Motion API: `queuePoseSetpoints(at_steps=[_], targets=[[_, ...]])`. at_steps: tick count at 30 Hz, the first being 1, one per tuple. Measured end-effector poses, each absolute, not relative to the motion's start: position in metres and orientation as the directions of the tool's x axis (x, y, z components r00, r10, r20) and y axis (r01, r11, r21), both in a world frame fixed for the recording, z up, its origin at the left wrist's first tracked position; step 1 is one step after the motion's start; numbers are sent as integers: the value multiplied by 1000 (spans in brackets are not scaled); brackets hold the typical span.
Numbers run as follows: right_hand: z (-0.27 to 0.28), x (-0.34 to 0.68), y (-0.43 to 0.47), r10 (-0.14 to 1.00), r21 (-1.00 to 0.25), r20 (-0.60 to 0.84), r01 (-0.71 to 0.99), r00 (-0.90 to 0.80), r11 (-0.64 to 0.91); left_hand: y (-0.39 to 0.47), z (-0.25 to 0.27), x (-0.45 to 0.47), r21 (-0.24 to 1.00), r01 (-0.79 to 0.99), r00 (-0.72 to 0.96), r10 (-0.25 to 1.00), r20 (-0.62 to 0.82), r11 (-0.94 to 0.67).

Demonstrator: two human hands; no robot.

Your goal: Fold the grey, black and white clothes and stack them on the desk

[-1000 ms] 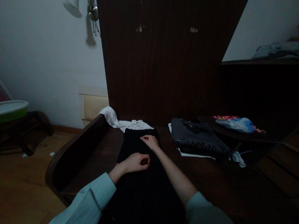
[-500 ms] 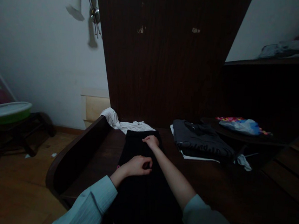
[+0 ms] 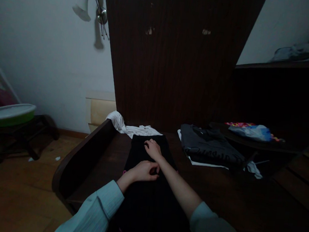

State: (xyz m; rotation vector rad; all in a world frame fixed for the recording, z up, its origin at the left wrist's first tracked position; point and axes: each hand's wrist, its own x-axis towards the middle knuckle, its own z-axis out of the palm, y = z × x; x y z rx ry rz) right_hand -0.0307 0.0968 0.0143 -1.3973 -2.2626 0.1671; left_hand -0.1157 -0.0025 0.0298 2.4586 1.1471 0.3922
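Observation:
A long black garment [image 3: 146, 199] lies stretched along the dark wooden surface [image 3: 213, 187], running away from me. My left hand [image 3: 143, 170] rests on its middle with the fingers curled, pinching the black cloth. My right hand [image 3: 153, 148] lies flat on the garment a little farther out, fingers spread, palm down. The right forearm crosses close past the left hand. Both arms wear pale blue sleeves.
A white cloth [image 3: 131, 127] is bunched at the garment's far end. Folded grey clothes [image 3: 209, 145] sit to the right, with a blue and coloured bag [image 3: 250, 130] beyond. A raised curved edge [image 3: 80, 152] bounds the left. A green basin [image 3: 7, 112] stands on a low stand.
My right hand has drawn back slightly along the garment toward the left hand. The left hand stays pinched on the cloth. The view has shifted a little to the left.

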Motion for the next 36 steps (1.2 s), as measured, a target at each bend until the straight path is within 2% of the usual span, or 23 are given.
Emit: queuePoseSetpoints(at_steps=[3, 12, 16, 19, 21, 23, 27, 30, 36], targets=[[16, -34, 96, 906, -281, 231, 867, -356, 412, -2, 27, -115, 459, 680, 607, 790, 87, -572], [26, -37, 93, 900, -205, 153, 877, -409, 434, -13, 20, -103, 396, 755, 480, 851, 212, -524], [43, -45, 95, 900, -193, 90, 879, -427, 436, -15, 22, -102, 370, 781, 462, 864, 199, -503], [53, -59, 91, 875, -206, 103, 851, -473, 484, -13, 21, -102, 365, 793, 452, 873, 184, -488], [54, -70, 88, 826, -231, 103, 794, -554, 562, -11, 18, -102, 364, 794, 451, 874, 183, -486], [51, -79, 86, 775, -284, 27, 738, -632, 612, -9, 14, -102, 365, 780, 467, 861, 201, -508], [43, -86, 95, 768, -468, -103, 712, -632, 523, -9, 12, -103, 376, 772, 467, 858, 212, -513], [45, -81, 106, 773, -550, -84, 676, -629, 490, -11, 16, -104, 380, 780, 461, 867, 189, -498], [65, -46, 111, 835, -585, 34, 667, -548, 462, -11, 23, -104, 411, 771, 476, 869, 137, -487]])
